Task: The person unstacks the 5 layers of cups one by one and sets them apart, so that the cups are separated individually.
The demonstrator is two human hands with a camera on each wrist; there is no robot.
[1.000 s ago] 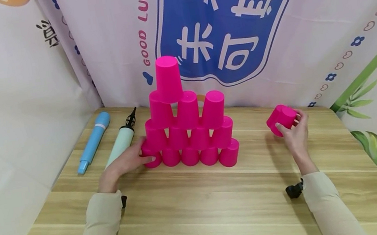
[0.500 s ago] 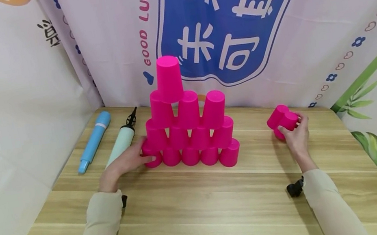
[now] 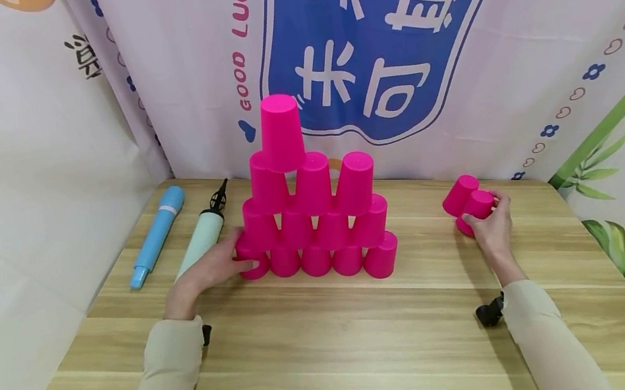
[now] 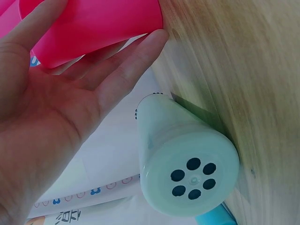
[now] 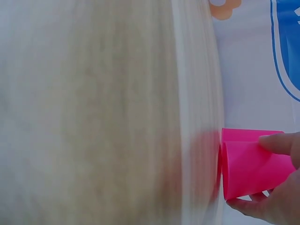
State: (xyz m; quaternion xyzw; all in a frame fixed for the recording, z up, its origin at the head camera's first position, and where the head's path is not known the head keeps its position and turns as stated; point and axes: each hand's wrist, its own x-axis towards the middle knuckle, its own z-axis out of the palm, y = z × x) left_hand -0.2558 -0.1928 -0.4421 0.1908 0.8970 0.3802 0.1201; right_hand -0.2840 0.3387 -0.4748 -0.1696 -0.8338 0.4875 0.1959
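Observation:
Pink upside-down cups (image 3: pixel 296 228) form a stepped pyramid, with three in its third row and a single top cup (image 3: pixel 281 133). At the bottom-left corner cup (image 3: pixel 253 266), my left hand (image 3: pixel 210 269) has its thumb in front and fingers behind; the left wrist view shows this corner cup (image 4: pixel 101 28) between thumb and fingers. Over on the right, my right hand (image 3: pixel 492 228) pinches another upside-down cup (image 3: pixel 478 204) by its sides, its rim close over the table. Just behind that one stands a similar pink cup (image 3: pixel 460 195), partly hidden.
Left of the pyramid lie a mint-green hand pump (image 3: pixel 200 241) with a black nozzle and a blue pump (image 3: pixel 155 240). The wooden table (image 3: pixel 338 354) meets a printed cloth backdrop (image 3: pixel 200 104) behind. White cloth (image 3: pixel 7 168) also borders the left side.
My right hand has lowered its cup slightly toward the near side, and more of the cup behind shows. The left hand and the pyramid stay put.

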